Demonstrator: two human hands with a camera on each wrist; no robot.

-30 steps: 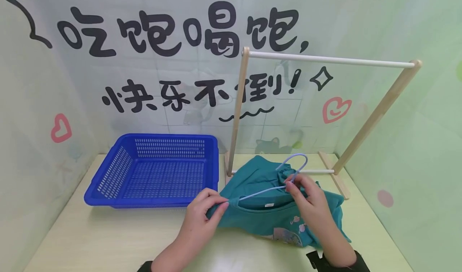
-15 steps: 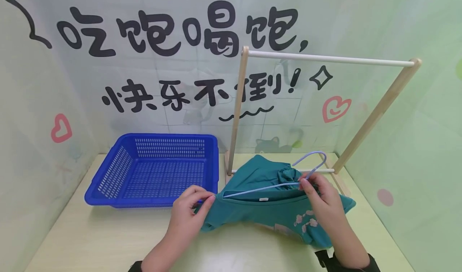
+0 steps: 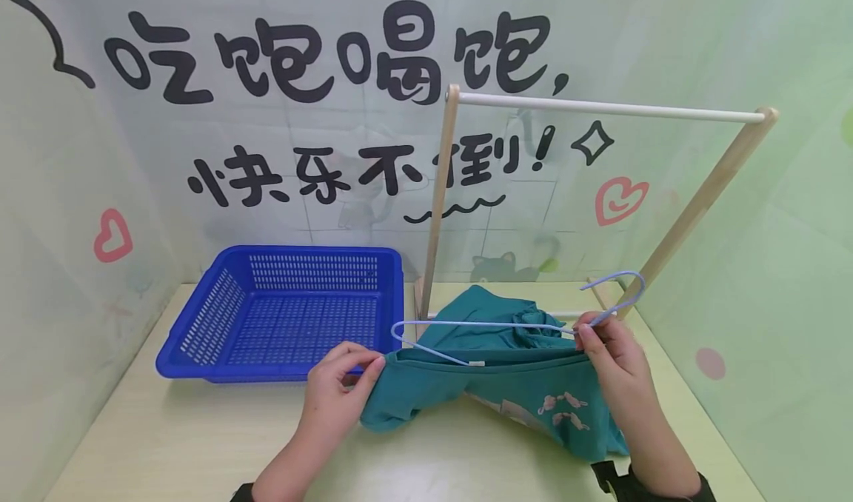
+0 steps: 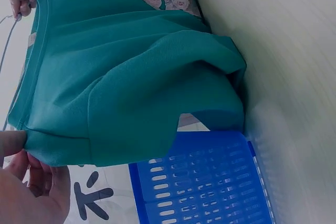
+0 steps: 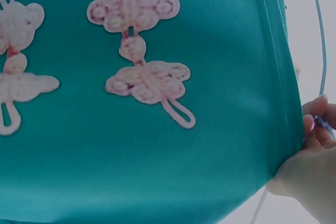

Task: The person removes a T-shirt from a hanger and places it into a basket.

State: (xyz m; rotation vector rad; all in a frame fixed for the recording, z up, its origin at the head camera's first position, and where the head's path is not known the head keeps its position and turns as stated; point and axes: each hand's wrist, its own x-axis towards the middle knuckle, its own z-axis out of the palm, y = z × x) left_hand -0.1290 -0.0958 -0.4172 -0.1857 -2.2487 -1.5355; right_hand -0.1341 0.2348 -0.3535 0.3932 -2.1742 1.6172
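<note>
A teal shirt [image 3: 433, 387] with pink printed knots lies bunched on the table, its neckline stretched between the hands. My left hand [image 3: 336, 387] pinches the shirt at the left end of the neckline, as the left wrist view also shows. A thin light-blue clothes hanger [image 3: 493, 324] spans the neck opening. Its rounded left end shows above the collar, and its lower bar dips behind the front edge. With thumb and fingers my right hand [image 3: 616, 357] grips the hanger just below its hook, close to the right side of the neckline. The hanger's right arm is hidden.
A blue plastic basket [image 3: 246, 375] stands on the table [image 3: 200, 443] at the left. Behind the shirt rises a rack with wooden legs [image 3: 436, 213] and a white top bar [image 3: 613, 108]. Printed walls enclose the back and sides.
My right hand has moved right with the hanger, drawing its left end out from the shirt's left shoulder. My left hand has shifted left, pulling the neckline wider and straighter.
</note>
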